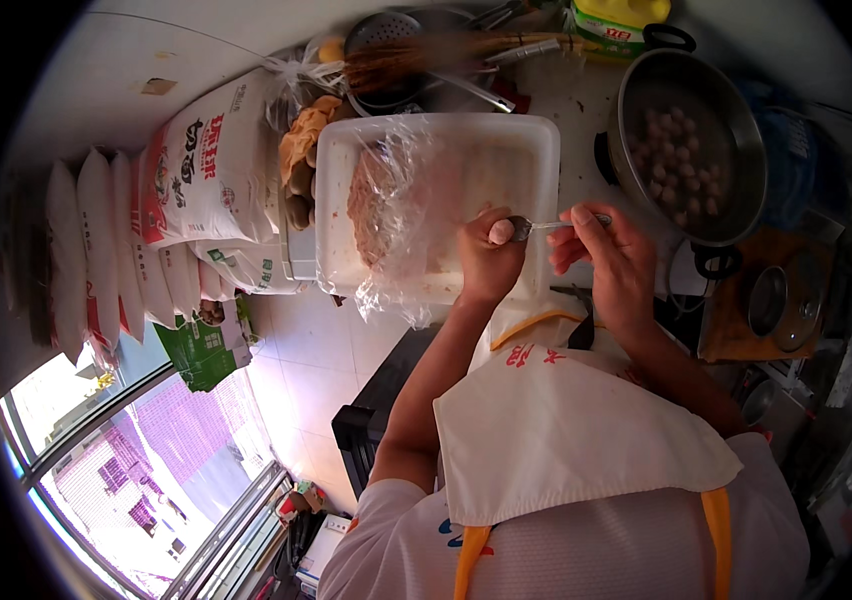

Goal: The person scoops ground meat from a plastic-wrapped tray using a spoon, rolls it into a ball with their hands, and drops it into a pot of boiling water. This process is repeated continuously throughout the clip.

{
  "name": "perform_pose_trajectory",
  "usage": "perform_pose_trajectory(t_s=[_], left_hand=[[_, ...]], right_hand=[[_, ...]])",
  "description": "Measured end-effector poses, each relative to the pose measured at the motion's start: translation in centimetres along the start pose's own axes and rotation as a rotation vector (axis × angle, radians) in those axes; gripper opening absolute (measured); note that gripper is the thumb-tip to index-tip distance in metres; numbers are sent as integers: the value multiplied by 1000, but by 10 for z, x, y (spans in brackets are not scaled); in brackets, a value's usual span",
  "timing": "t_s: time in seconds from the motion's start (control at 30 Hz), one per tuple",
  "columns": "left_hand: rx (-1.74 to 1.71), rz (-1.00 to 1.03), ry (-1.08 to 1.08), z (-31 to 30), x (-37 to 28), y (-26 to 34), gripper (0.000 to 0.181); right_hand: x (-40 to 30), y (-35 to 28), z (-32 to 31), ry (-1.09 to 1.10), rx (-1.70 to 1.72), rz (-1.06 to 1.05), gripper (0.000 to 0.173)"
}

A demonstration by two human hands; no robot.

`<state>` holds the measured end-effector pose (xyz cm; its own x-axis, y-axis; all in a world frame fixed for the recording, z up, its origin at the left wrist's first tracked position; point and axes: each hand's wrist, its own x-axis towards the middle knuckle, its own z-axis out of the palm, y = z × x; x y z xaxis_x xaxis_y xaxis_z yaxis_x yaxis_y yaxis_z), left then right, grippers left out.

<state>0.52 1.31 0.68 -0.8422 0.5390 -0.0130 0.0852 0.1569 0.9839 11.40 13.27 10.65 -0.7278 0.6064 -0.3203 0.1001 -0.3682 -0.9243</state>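
Over the right half of a white plastic tub [441,124], my left hand [492,259] is closed in a fist. A small ball of minced meat [501,232] bulges from the top of that fist. My right hand [610,259] pinches the handle of a metal spoon [546,224], whose bowl sits right beside the ball. A mass of minced meat [367,210] fills the tub's left side, partly under crumpled clear plastic film [400,172]. To the right, a deep metal pan [632,112] contains liquid and many pale meatballs [673,161].
Large printed sacks [208,172] are stacked at the left. A straw brush [411,60], a perforated ladle [385,28] and a yellow-green detergent jug [613,30] lie behind the tub. A wooden board [722,330] with a metal bowl [768,300] is at the right.
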Motion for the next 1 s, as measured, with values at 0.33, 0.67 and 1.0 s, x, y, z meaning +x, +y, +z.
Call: perform_pose_trajectory(t_s=[0.33, 0.67, 1.0], left_hand=[[115, -163, -69, 16, 7, -26, 32], [247, -164, -291, -23, 9, -8, 29], [-473, -417, -299, -52, 12, -5, 29]], right_hand=[[14, 0, -27, 49, 386, 217, 26], [52, -10, -138, 327, -537, -343, 24], [20, -36, -101, 246, -465, -381, 22]])
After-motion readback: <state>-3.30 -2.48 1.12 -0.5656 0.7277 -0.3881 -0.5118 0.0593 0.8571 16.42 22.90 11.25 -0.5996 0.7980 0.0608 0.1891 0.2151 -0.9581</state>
